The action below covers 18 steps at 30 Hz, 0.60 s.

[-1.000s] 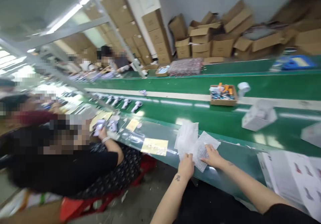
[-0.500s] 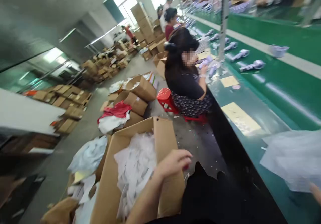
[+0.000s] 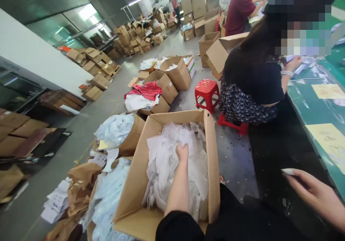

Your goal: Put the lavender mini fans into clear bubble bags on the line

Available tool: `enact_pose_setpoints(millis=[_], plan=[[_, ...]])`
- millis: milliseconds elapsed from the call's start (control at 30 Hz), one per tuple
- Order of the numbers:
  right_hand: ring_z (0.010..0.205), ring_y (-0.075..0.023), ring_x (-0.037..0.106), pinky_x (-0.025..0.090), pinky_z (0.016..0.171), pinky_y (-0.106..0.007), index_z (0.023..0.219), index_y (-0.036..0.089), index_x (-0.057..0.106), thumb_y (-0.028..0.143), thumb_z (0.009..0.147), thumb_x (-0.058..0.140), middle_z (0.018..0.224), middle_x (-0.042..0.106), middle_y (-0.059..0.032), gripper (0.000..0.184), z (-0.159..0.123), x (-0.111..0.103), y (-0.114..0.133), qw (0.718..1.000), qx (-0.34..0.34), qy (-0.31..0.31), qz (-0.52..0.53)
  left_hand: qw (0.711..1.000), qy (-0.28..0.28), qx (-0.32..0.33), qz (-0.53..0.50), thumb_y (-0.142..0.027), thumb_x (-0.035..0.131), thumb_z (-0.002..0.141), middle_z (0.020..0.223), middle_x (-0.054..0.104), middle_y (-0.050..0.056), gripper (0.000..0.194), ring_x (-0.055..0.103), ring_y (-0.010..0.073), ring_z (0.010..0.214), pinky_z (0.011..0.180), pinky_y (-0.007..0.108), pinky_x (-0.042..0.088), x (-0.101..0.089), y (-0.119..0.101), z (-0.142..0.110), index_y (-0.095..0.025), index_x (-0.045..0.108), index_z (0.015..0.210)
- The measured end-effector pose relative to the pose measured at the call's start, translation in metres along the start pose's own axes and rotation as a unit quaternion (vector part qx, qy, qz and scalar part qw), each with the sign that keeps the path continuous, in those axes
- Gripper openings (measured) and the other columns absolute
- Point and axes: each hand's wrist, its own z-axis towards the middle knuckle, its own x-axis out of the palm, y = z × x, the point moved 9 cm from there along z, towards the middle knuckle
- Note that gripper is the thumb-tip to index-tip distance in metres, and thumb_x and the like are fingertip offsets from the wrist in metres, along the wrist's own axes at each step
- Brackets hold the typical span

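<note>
My left hand (image 3: 182,152) reaches down into an open cardboard box (image 3: 214,169) and closes on the clear plastic bags (image 3: 164,162) heaped inside; its fingertips are partly hidden among them. Off to the right, my right hand (image 3: 314,190) hangs in the air beside the green table's edge. Thumb and forefinger pinch a small white piece (image 3: 288,171), too small to name.
A co-worker (image 3: 250,79) sits at the green table (image 3: 304,108), beside a red stool (image 3: 207,90). Cartons with pale blue bundles (image 3: 115,129) stand left of my box. Yellow paper sheets (image 3: 329,136) lie on the table. Stacked cartons (image 3: 134,36) fill the background.
My view has swung left and down toward the box. My left hand has gone from above the box's right flap into the bags. My right hand is away from the plastic sheet on the table.
</note>
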Motion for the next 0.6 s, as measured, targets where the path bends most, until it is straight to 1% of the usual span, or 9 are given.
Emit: enact_pose_setpoints(millis=[67,100,133,200,267,333,400,467,600], plan=[[0.085,-0.0306,0.061,0.050,0.076,-0.048,0.094,0.033,0.060,0.063,0.064,0.064,0.096,0.064,-0.0126,0.042,0.004,0.059,0.053,0.976,0.073,0.159,0.126,0.997,-0.021,-0.004,-0.072,-0.032,0.050,0.080,0.097,0.064,0.009,0.024,0.062,0.0182,0.092,0.077,0.029,0.048,-0.024,-0.002,-0.018,-0.014,0.055,0.096],[0.081,-0.0286,0.062,0.051,0.069,-0.045,0.099,0.031,0.057,0.062,0.066,0.064,0.093,0.064,-0.0120,0.047,-0.002,0.092,0.083,0.939,0.119,0.252,0.202,0.991,-0.023,-0.001,-0.132,-0.033,0.048,0.082,0.101,0.064,0.008,0.028,0.062,0.0168,0.091,0.075,0.028,0.048,-0.037,-0.006,-0.031,-0.016,0.053,0.104],[0.082,-0.0268,0.063,0.052,0.067,-0.042,0.107,0.030,0.052,0.062,0.069,0.061,0.097,0.064,-0.0116,0.051,-0.015,0.126,0.114,0.881,0.167,0.349,0.272,0.979,-0.017,0.004,-0.205,-0.034,0.049,0.082,0.104,0.063,0.007,0.032,0.063,0.0156,0.090,0.073,0.027,0.049,-0.050,-0.013,-0.048,-0.019,0.050,0.111],[0.094,-0.0264,0.061,0.052,0.070,-0.040,0.112,0.027,0.047,0.067,0.071,0.056,0.109,0.061,-0.0129,0.059,-0.047,0.176,0.177,0.732,0.226,0.515,0.383,0.920,0.020,0.015,-0.392,-0.031,0.061,0.076,0.102,0.064,0.004,0.042,0.063,0.0154,0.088,0.071,0.027,0.049,-0.065,-0.028,-0.087,-0.023,0.048,0.115],[0.100,-0.0232,0.059,0.052,0.074,-0.038,0.113,0.027,0.047,0.063,0.072,0.060,0.112,0.060,-0.0093,0.057,-0.055,0.198,0.220,0.664,0.210,0.551,0.459,0.865,0.055,0.015,-0.498,-0.027,0.069,0.071,0.097,0.065,0.003,0.043,0.063,0.0151,0.084,0.072,0.027,0.049,-0.070,-0.037,-0.128,-0.023,0.053,0.111],[0.085,-0.0159,0.060,0.051,0.065,-0.026,0.105,0.026,0.052,0.048,0.068,0.072,0.097,0.062,-0.0025,0.048,-0.044,0.209,0.230,0.687,0.177,0.513,0.483,0.854,0.042,0.004,-0.519,-0.026,0.072,0.069,0.093,0.066,0.003,0.034,0.063,0.0148,0.083,0.075,0.028,0.049,-0.073,-0.031,-0.158,-0.019,0.060,0.100],[0.064,-0.0088,0.054,0.040,0.049,-0.016,0.091,0.021,0.058,0.037,0.065,0.077,0.077,0.059,0.0023,0.036,-0.031,0.215,0.222,0.742,0.156,0.472,0.450,0.858,-0.035,-0.009,-0.512,-0.028,0.073,0.068,0.085,0.066,0.003,0.024,0.062,0.0147,0.081,0.078,0.028,0.048,-0.082,-0.011,-0.176,-0.015,0.064,0.086],[0.055,-0.0072,0.047,0.032,0.043,-0.016,0.081,0.017,0.060,0.042,0.069,0.073,0.065,0.055,0.0025,0.030,-0.024,0.218,0.211,0.785,0.136,0.464,0.387,0.857,-0.134,-0.015,-0.498,-0.031,0.074,0.066,0.078,0.065,0.001,0.021,0.061,0.0142,0.079,0.077,0.026,0.047,-0.097,0.013,-0.187,-0.014,0.065,0.077],[0.074,-0.0152,0.056,0.046,0.065,-0.025,0.097,0.017,0.060,0.051,0.074,0.064,0.082,0.062,-0.0034,0.041,-0.035,0.213,0.222,0.810,-0.031,0.509,0.291,0.855,-0.229,-0.018,-0.465,-0.039,0.068,0.071,0.074,0.061,0.000,0.025,0.059,0.0138,0.077,0.071,0.023,0.046,-0.116,0.032,-0.199,-0.017,0.063,0.080]])
